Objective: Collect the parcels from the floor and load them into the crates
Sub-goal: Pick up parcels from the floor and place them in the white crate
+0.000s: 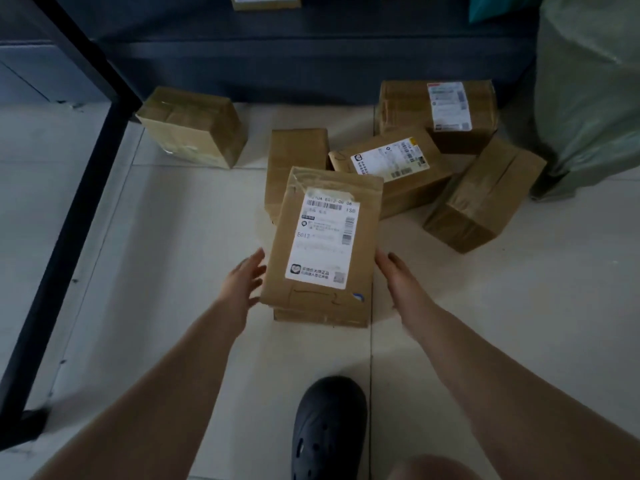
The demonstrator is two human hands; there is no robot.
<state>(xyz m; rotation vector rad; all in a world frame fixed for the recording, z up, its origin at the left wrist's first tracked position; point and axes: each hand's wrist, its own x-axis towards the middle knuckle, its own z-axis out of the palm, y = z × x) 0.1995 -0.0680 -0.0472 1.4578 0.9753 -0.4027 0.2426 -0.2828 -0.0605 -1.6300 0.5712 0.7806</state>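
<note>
The nearest parcel is lying on the floor, label up, in front of the other parcels. The left hand and the right hand are standing on either side of it, both with fingers spread and holding nothing. I cannot tell if they are touching it. For a good lift, I think both palms should press its long sides evenly. No crates are showing here.
</note>
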